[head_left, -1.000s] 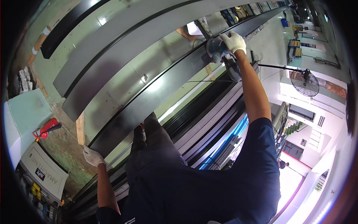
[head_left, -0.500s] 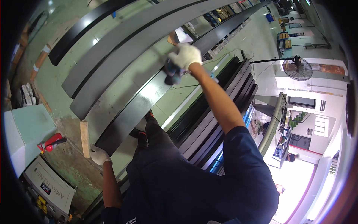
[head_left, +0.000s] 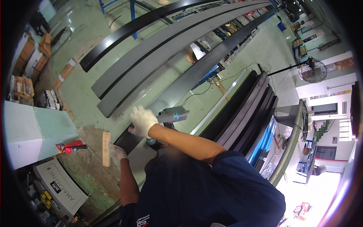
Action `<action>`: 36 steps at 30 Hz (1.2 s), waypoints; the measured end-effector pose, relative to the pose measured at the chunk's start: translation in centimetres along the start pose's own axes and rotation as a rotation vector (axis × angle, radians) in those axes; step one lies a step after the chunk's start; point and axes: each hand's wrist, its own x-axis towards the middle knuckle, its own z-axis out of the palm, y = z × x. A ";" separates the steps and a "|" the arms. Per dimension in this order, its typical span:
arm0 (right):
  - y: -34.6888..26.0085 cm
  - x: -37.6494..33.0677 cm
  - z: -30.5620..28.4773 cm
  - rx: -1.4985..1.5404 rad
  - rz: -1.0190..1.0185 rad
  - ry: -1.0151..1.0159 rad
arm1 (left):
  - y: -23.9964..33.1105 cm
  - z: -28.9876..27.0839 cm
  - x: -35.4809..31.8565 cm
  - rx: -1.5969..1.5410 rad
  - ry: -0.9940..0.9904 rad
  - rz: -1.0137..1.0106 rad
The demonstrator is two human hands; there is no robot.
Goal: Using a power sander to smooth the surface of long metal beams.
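My right hand [head_left: 143, 122], in a white glove, is closed around a grey-and-blue power sander [head_left: 174, 114]. The hand hides much of the tool, which is over the near end of a long dark grey metal beam [head_left: 191, 77]. At that near end, my gloved left hand [head_left: 118, 152] grips the beam's edge, its fingers partly hidden. Close beside the left fingers stands a short wooden block [head_left: 106, 148]. Parallel to the worked beam, two more grey beams [head_left: 141, 68] and a black one [head_left: 113, 39] extend into the distance.
Several dark beams [head_left: 242, 109] lie stacked at the right. A fan [head_left: 312, 70] stands beyond them. To the left are a red fire extinguisher [head_left: 71, 146], a pale green box [head_left: 55, 126] and a grey machine case [head_left: 60, 189]. A cord [head_left: 196, 94] trails on the floor.
My right hand has brought the sander back along the beam, down and left toward my left hand. The left hand remains at the beam's end. The view has shifted.
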 end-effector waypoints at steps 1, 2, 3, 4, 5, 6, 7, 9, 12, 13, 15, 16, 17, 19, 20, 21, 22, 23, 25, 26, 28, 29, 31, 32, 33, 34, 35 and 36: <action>-1.6 -0.4 0.2 0.022 -0.101 -0.021 | -2.8 -0.1 1.8 -0.021 0.024 0.075; -2.4 -0.7 0.5 0.023 -0.124 -0.023 | -4.6 0.2 3.0 -0.029 0.044 0.067; -2.9 -0.9 1.0 0.017 -0.155 -0.043 | -6.0 0.5 3.9 -0.061 0.051 0.046; -2.7 -1.0 0.9 0.012 -0.163 -0.057 | -6.0 0.8 4.3 -0.087 0.039 0.040; -2.3 -1.0 0.7 0.016 -0.135 -0.066 | -6.1 0.9 4.6 -0.086 0.038 0.043; -1.6 -0.9 0.5 0.017 -0.136 -0.066 | -6.2 0.9 4.9 -0.061 0.067 0.086; -0.5 -0.7 0.5 -0.014 -0.093 -0.050 | -6.6 1.2 4.6 -0.035 0.095 0.120; 2.5 -0.4 -2.2 -0.071 0.032 -0.103 | -5.4 1.6 3.6 -0.059 0.068 0.085; 9.4 1.1 -5.3 -0.090 0.188 -0.063 | -3.5 1.4 2.7 -0.076 0.082 0.097; 11.9 1.8 -6.4 -0.084 0.220 -0.030 | -3.5 1.3 2.4 -0.065 0.109 0.136; 16.6 3.4 -9.2 -0.137 0.280 0.003 | -4.3 0.2 2.6 -0.024 0.122 0.116; 19.2 4.4 -10.5 -0.136 0.295 0.028 | -4.4 0.1 2.6 0.010 0.131 0.097; 22.5 5.2 -11.5 -0.167 0.344 0.065 | -3.1 0.3 2.0 0.045 0.148 0.061; 29.1 6.3 -14.3 -0.180 0.425 0.130 | -0.8 0.6 0.1 0.050 0.168 0.052; 32.1 6.7 -15.7 -0.204 0.459 0.161 | 0.5 1.0 -0.5 0.044 0.209 0.037; 35.0 7.3 -17.2 -0.203 0.483 0.171 | 1.2 1.2 -0.5 0.045 0.213 0.006; 37.8 7.9 -18.6 -0.201 0.503 0.176 | 0.7 0.9 -0.3 0.049 0.221 -0.029; 40.4 8.6 -19.6 -0.196 0.514 0.196 | -0.3 0.4 0.3 0.049 0.218 -0.066; 45.7 10.3 -22.6 -0.152 0.599 0.145 | -1.7 0.1 0.7 0.106 0.211 -0.063; 48.4 11.1 -24.0 -0.173 0.609 0.140 | -2.1 0.1 0.9 0.088 0.223 -0.082; 56.5 11.0 -25.6 -0.216 0.608 0.259 | 0.2 0.9 1.4 0.094 0.140 -0.117; 58.4 11.9 -26.8 -0.230 0.609 0.243 | -0.3 0.7 1.2 0.105 0.153 -0.135; 64.5 12.9 -28.6 -0.215 0.591 0.253 | -1.2 0.1 1.3 0.124 0.210 -0.111; 66.0 13.1 -29.5 -0.228 0.591 0.258 | -0.8 0.1 1.0 0.139 0.213 -0.125; 69.0 12.5 -30.3 -0.282 0.600 0.295 | 0.4 0.9 1.0 0.120 0.201 -0.166; 70.9 12.9 -31.0 -0.285 0.648 0.275 | 0.6 1.3 0.7 0.096 0.204 -0.216; 72.1 12.6 -31.3 -0.303 0.670 0.305 | 1.0 1.3 0.9 0.041 0.199 -0.234; 73.0 12.3 -31.4 -0.323 0.694 0.337 | 1.2 1.5 1.1 0.043 0.200 -0.239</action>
